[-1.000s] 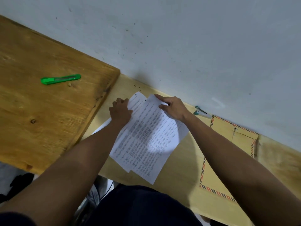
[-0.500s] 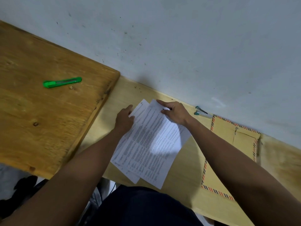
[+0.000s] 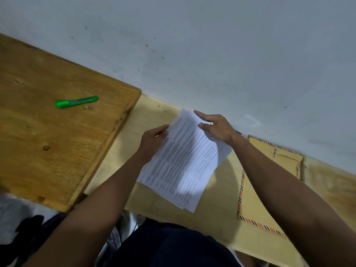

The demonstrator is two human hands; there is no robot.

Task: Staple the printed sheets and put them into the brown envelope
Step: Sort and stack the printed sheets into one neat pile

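Printed sheets (image 3: pixel 185 160) now gathered, lifted off table; both hands hold edges

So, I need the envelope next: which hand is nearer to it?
Right. The right hand holds the sheets' top edge, just left of the envelope; the left hand grips their far side.

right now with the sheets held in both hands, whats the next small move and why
Probably tap and square the printed sheets into one even stack. The left hand and right hand grip opposite edges, but the far and near corners are fanned, so a staple might miss a page. No stapler can be made out yet.
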